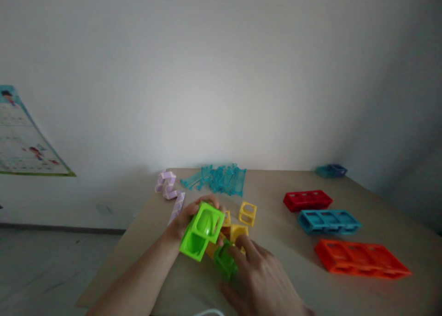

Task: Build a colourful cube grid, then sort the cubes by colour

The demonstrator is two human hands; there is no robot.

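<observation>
My left hand (186,214) is closed around a bright green piece (201,233) made of two hollow cube blocks joined together, held tilted above the table. My right hand (258,274) is curled over a darker green hollow cube block (225,260), with fingers on its right side and the thumb low in front; the palm side is hidden. Just beyond the fingers lie yellow hollow cube blocks, one partly covered (239,231) and one standing apart (247,213). An orange block (225,231) shows partly between the hands.
On the right of the table (276,270) lie a red row (307,200), a blue row (328,222) and an orange row (361,259) of joined blocks. Teal see-through pieces (221,178) and a purple folding snake toy (169,187) lie at the back. Dark blue pieces (333,170) sit in the far right corner.
</observation>
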